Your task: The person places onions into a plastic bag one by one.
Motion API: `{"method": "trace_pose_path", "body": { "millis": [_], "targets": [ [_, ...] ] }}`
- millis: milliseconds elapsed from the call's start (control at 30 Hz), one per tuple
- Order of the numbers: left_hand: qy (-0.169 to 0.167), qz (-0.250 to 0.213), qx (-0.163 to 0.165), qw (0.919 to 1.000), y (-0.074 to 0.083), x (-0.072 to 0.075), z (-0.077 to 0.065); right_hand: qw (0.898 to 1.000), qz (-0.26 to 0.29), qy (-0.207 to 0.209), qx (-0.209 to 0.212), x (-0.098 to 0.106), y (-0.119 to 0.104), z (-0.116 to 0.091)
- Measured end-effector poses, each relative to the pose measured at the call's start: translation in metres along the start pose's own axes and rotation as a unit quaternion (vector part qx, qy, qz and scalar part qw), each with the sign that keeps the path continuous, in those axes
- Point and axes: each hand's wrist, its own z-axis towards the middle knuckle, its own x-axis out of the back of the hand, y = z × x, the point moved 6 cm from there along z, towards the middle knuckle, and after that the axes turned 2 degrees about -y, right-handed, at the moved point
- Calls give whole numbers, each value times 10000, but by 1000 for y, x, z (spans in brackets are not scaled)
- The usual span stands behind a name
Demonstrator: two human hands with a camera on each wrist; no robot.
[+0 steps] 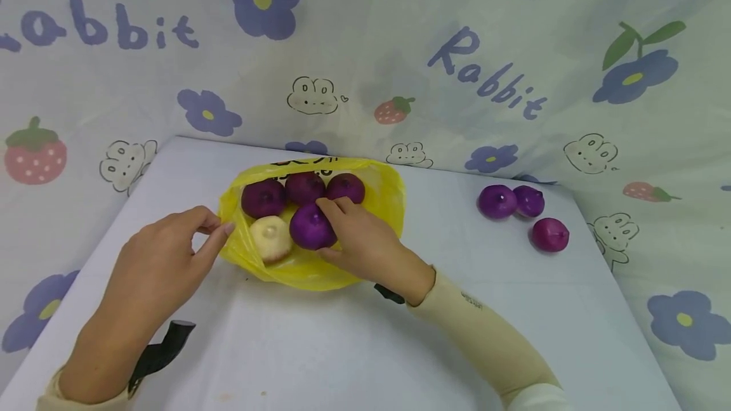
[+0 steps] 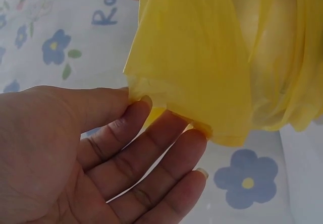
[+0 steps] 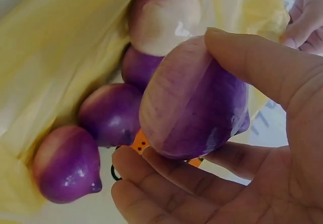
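A yellow plastic bag (image 1: pixel 388 198) lies with its mouth wide toward me. My left hand (image 1: pixel 162 262) pinches the left edge of its rim between thumb and fingers, and the left wrist view shows the thin yellow film (image 2: pixel 192 72) at the fingertips. Inside the bag's mouth, my right hand (image 1: pixel 368 243) grips a glossy purple onion (image 3: pixel 197 103), thumb on one side and fingers on the other. Behind it sit several dark purple onions (image 1: pixel 304 188) in a row. A pale cream onion (image 1: pixel 271 238) with a purplish tinge is to its left.
On the right of the white table (image 1: pixel 457 335) are two touching purple onions (image 1: pixel 497 202) and a redder onion (image 1: pixel 550 234) nearer me. A printed cloth (image 1: pixel 354 37) with rabbits and flowers hangs behind. Black straps (image 1: pixel 162 354) show at my wrists.
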Motion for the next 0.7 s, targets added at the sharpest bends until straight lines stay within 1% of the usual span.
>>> {"method": "trace_pose_path", "body": {
  "millis": [133, 267, 467, 600, 700],
  "targets": [
    [110, 3, -136, 9998, 0, 2, 0, 9999, -136, -5, 56, -2, -6, 5],
    [119, -6, -153, 9998, 0, 2, 0, 9997, -236, -93, -12, -10, -6, 15],
    [59, -28, -136, 9999, 1, -1, -2, 9993, -187, -200, -255, -22, -3, 26],
    [-51, -32, -35, 10000, 1, -2, -1, 9990, -132, -192, -379, -25, -1, 30],
    [-63, -14, -17, 10000, 1, -2, -1, 9988, -91, -198, -439, -26, 1, 31]
  ]
}}
